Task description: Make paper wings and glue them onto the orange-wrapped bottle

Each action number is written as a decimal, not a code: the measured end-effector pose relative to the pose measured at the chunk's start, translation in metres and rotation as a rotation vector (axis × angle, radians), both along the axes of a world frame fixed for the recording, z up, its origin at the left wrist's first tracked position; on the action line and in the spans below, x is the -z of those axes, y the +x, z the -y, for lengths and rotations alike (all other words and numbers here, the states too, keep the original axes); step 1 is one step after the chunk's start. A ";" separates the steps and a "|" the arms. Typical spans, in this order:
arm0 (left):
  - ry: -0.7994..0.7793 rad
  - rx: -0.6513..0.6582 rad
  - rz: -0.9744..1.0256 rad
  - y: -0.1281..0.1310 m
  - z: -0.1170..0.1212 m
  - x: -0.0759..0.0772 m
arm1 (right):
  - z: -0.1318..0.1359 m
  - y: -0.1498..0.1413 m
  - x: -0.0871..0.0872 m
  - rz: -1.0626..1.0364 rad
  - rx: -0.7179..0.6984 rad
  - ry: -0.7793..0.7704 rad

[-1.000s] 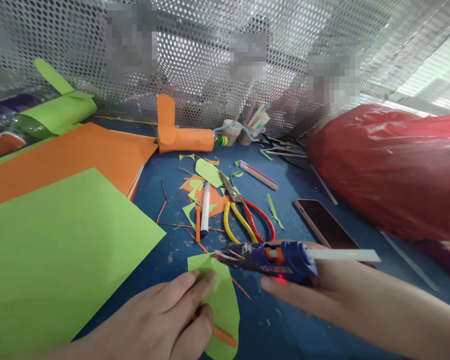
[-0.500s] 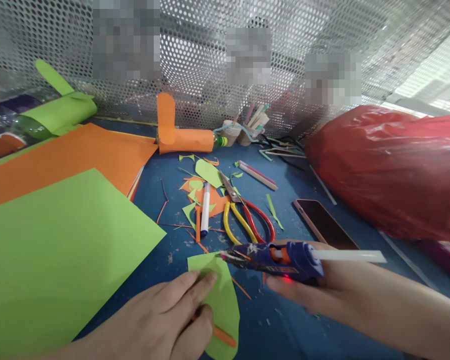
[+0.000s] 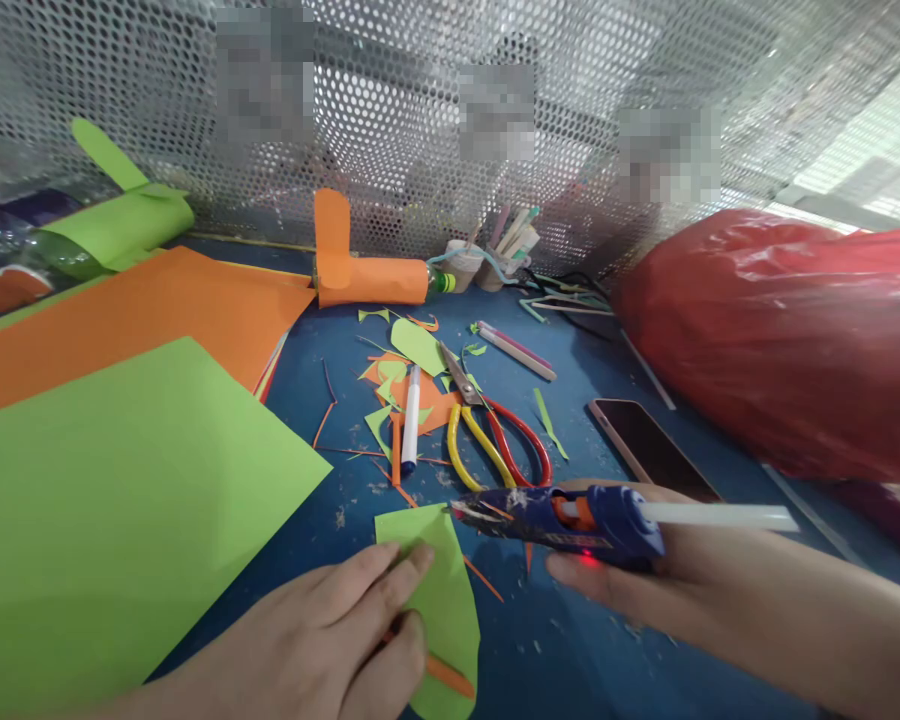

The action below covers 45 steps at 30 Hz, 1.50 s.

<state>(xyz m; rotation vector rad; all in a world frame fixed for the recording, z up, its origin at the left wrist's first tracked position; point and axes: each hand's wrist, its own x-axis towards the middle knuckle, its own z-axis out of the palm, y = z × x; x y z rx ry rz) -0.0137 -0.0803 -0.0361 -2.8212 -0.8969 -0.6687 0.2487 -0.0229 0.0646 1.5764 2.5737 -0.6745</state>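
My left hand (image 3: 352,620) presses a green paper cutout (image 3: 446,600) flat against the table, its fingertips on the paper. An orange strip (image 3: 450,677) crosses the cutout's lower part and passes under those fingers; I cannot tell whether it is gripped. My right hand (image 3: 645,590) is closed around a blue hot glue gun (image 3: 562,520) with its red light lit. A white glue stick (image 3: 720,515) sticks out of the back. The gun's nozzle is at the cutout's upper right corner. Just beyond the gun lie scissors (image 3: 525,440) with red and yellow handles.
Green and orange paper sheets (image 3: 120,500) cover the left side. Behind stand a bottle wrapped in orange paper (image 3: 375,281) and one in green (image 3: 124,225). A marker (image 3: 411,420) lies among scraps. A phone (image 3: 652,450) and a red plastic bag (image 3: 787,340) are at right.
My right hand has shifted the glue gun slightly to the right, along the cutout's top edge to its corner. My left hand and the cutout have stayed in place.
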 end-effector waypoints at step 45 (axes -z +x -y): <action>-0.077 -0.042 0.116 -0.013 -0.019 -0.019 | -0.002 -0.051 0.053 -0.411 -0.325 0.213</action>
